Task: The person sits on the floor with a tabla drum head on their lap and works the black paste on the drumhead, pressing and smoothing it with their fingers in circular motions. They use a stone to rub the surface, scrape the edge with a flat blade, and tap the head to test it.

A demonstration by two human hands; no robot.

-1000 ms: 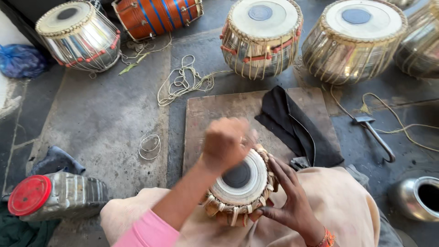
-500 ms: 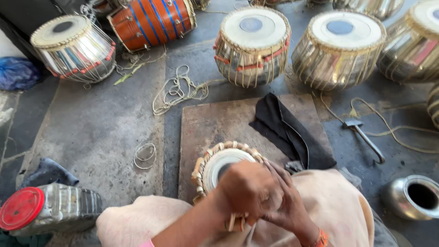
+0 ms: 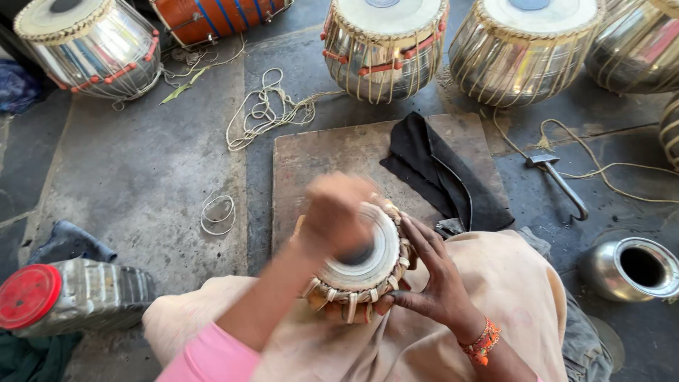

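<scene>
The floor [image 3: 127, 163] is lying grey and stained under everything. Along the top edge, four shiny metal drums are standing in a row: one at far left [image 3: 88, 46], two in the middle [image 3: 385, 46] and [image 3: 527, 49], one at far right [image 3: 636, 46]; an orange drum [image 3: 212, 14] is lying on its side behind them. A flat slab [image 3: 332, 155] is sitting in the centre, with a black cloth [image 3: 438, 173] draped over its right part. At lower left a clear jar with a red lid [image 3: 32, 297] is lying on its side. A steel pot [image 3: 633, 269] is sitting open at lower right. A hammer [image 3: 559, 180] is resting right of the slab, cord [image 3: 269, 110] tangling above it.

The small drum [image 3: 361, 265] is resting on the person's lap. The right hand [image 3: 431, 272] is cupping its right side, fingers spread and pressed against the straps. The left hand [image 3: 336, 216] is blurring over the drumhead; whether its grip is closed cannot be told.
</scene>
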